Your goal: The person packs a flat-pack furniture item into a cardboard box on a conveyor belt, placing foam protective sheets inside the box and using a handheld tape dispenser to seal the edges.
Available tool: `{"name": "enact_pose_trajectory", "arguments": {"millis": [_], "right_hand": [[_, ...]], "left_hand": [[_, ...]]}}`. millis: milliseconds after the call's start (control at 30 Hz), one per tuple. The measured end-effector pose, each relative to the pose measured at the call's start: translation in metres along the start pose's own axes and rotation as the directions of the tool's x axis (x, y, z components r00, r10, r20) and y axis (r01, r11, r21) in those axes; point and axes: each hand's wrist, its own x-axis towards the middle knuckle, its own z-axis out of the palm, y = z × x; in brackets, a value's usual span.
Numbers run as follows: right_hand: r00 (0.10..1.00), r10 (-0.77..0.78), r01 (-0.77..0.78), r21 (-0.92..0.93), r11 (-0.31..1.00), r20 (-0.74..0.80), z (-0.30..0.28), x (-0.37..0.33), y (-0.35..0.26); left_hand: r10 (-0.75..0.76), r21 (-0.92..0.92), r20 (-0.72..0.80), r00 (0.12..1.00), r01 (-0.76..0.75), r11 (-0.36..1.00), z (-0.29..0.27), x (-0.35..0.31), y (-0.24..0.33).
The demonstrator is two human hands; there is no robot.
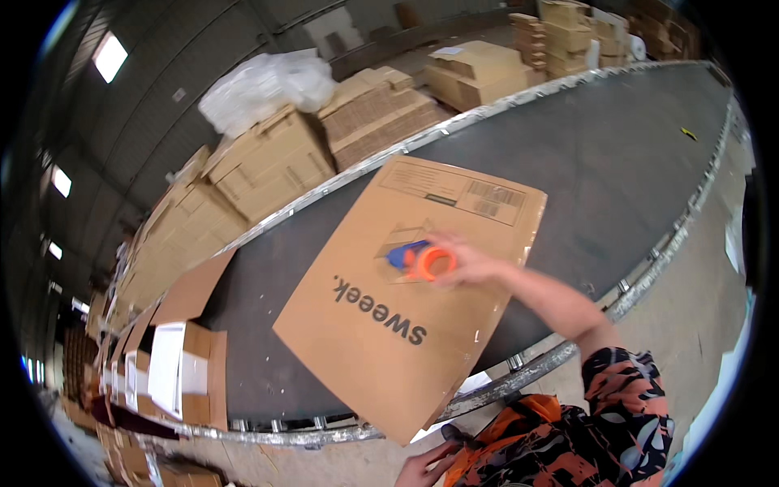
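A large flat brown carton lies slanted across the dark conveyor belt, its near corner jutting over the belt's edge. Its top bears dark print and a pale label with bars. Over the middle of that top, my right hand is closed on a blue and orange tape dispenser. Motion smears the hand somewhat. Low in the view, my left hand is beside my body, below the carton's near corner. Its fingers look slightly apart and I see nothing in them; the lower edge cuts part of it off.
Opened cartons with white contents stand at the belt's left end. Beyond the far metal rail are stacked brown cartons and bundled clear plastic. A small yellow item lies far right on the belt.
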Motion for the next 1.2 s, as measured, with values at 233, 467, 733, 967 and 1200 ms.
{"name": "enact_pose_trajectory", "arguments": {"millis": [233,467,733,967,1200], "right_hand": [[0.841,0.024,-0.091,-0.098,0.991,-0.54,0.116,0.044,-0.053],[0.618,0.37,-0.739,-0.351,0.575,-0.694,0.099,-0.082,-0.084],[0.273,0.72,-0.835,0.214,0.506,-0.637,0.098,-0.089,-0.086],[0.285,0.695,-0.833,0.188,0.52,-0.661,0.097,-0.091,-0.078],[0.381,0.583,-0.771,0.102,0.629,-0.717,0.071,-0.114,-0.041]], "left_hand": [[0.136,-0.052,-0.48,0.867,-0.183,0.982,-0.106,0.001,-0.035],[0.377,0.501,-0.634,0.676,-0.013,0.865,-0.26,0.157,-0.013],[0.205,0.772,-0.215,0.955,0.037,0.634,-0.347,0.344,-0.002],[0.319,0.797,-0.469,0.823,0.24,0.554,-0.316,0.389,-0.016],[0.613,0.82,-0.568,0.549,0.319,0.475,-0.29,0.354,-0.057]]}}
